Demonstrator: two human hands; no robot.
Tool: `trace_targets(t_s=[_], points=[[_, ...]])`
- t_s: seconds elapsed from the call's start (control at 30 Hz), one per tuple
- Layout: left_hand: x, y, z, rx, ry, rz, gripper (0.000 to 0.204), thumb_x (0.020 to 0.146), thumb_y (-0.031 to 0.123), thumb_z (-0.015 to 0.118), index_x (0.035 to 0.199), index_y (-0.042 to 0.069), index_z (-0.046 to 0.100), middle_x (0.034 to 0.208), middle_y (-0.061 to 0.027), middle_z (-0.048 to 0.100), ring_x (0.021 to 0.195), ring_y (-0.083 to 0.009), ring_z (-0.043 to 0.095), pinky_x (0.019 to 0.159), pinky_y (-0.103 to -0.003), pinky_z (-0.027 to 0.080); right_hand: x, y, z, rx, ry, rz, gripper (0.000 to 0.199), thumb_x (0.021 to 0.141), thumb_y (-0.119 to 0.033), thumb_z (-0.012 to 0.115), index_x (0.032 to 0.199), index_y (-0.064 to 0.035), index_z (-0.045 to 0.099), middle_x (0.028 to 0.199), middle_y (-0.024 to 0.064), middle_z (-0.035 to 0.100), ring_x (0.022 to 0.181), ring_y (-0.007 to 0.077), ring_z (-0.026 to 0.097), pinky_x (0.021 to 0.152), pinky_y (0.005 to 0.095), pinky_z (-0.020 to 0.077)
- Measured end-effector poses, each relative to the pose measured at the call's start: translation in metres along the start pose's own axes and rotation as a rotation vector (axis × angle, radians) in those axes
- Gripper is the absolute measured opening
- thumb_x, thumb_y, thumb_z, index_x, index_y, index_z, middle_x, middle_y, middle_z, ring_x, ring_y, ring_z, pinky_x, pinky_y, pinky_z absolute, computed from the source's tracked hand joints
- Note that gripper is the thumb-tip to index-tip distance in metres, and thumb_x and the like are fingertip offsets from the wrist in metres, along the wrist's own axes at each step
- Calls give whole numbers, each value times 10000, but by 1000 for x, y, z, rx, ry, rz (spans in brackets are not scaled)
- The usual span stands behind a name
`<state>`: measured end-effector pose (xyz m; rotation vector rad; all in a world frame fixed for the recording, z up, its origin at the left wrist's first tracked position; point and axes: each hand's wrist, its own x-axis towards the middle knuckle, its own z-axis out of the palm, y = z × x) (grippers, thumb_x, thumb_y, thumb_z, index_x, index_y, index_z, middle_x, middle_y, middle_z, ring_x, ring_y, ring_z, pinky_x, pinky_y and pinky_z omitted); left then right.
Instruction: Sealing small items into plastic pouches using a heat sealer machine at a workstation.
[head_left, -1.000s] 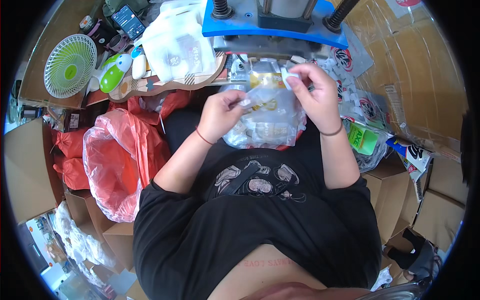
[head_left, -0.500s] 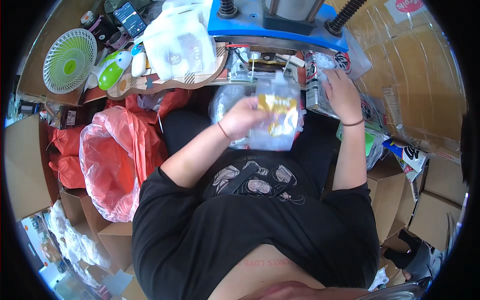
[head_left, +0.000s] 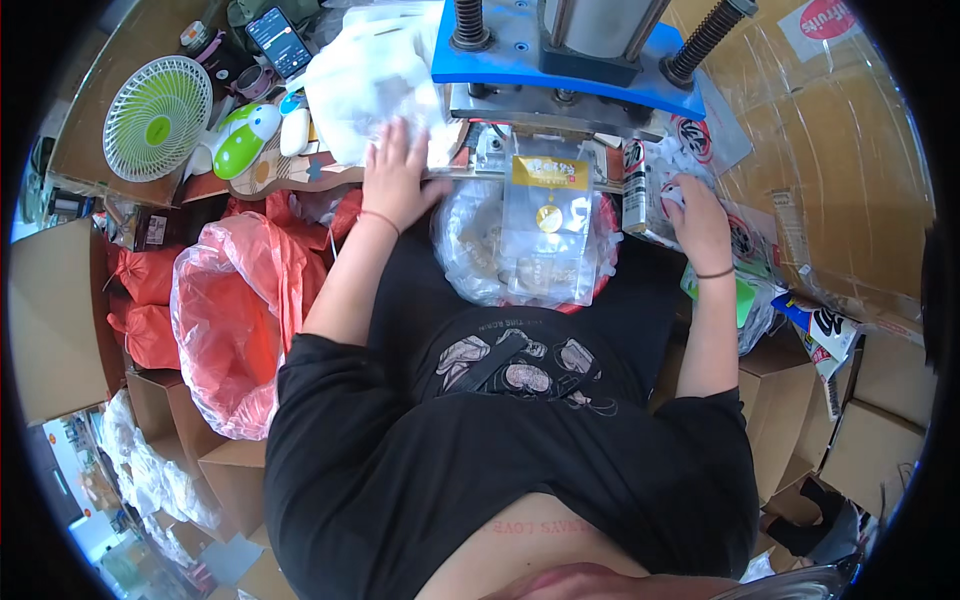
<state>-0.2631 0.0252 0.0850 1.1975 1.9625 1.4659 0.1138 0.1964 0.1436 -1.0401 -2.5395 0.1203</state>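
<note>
My left hand (head_left: 397, 180) reaches to the front edge of a stack of clear plastic pouches (head_left: 365, 85), fingers spread and holding nothing. My right hand (head_left: 702, 228) is at an open box (head_left: 637, 205) of small white pieces (head_left: 683, 160). Its fingers curl downward there, and what they hold is hidden. Between the hands, a clear pouch with a gold band (head_left: 548, 218) hangs from the front of a blue press (head_left: 500, 62), touched by neither hand. Below it, a round heap of clear spouted pouches (head_left: 468, 245) lies in my lap.
To the left are a white and green fan (head_left: 158, 130), a phone (head_left: 279, 42) and a red plastic bag (head_left: 230, 320) with its mouth open. A large cardboard box (head_left: 800, 130) walls the right side. Cardboard boxes (head_left: 780, 400) also stand low on the right.
My left hand has let go of the gold-banded pouch, which now hangs at the press, and moved left to the pouch stack. My right hand's fingers have curled further into the box.
</note>
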Motion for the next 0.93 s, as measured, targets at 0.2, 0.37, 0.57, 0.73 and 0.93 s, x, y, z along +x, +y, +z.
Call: trace_targets(t_s=[0.2, 0.37, 0.57, 0.73, 0.93], points=[[-29, -2, -24, 79, -131, -9, 223, 983, 135, 583, 1142, -12, 633, 995, -48, 683, 865, -79, 615, 742, -245, 496, -3, -12, -13, 202, 51, 15, 274, 836, -167, 726, 1033, -24, 600, 940, 137, 623, 819, 318, 595, 756, 370, 481], [-48, 38, 14, -354, -323, -203, 161, 907, 90, 660, 1058, 53, 704, 814, -56, 693, 716, -80, 601, 686, -233, 485, 9, -79, -6, 796, -211, 131, 333, 835, -241, 758, 1036, -26, 603, 809, 80, 616, 771, 211, 591, 723, 341, 464], [-66, 53, 44, -135, -420, -82, 141, 896, 104, 689, 986, -3, 705, 763, -27, 681, 694, -41, 583, 651, -234, 487, 18, -75, -6, 700, -176, -1, 321, 903, -288, 700, 1039, -21, 586, 785, 32, 555, 782, 137, 548, 742, 298, 452], [-67, 61, 53, -158, -501, -140, 158, 899, 110, 687, 993, -16, 707, 778, -31, 683, 718, -51, 598, 668, -239, 496, 8, -78, -3, 778, -103, 21, 267, 1005, -283, 566, 1036, -18, 554, 817, 18, 515, 779, 122, 507, 754, 280, 442], [-67, 52, 70, -261, -557, -195, 154, 935, 147, 686, 1028, 29, 719, 826, -3, 687, 755, -35, 582, 699, -214, 487, 12, -83, -6, 837, -74, 88, 256, 1049, -263, 484, 1103, -18, 529, 882, 28, 531, 822, 126, 524, 775, 311, 452]])
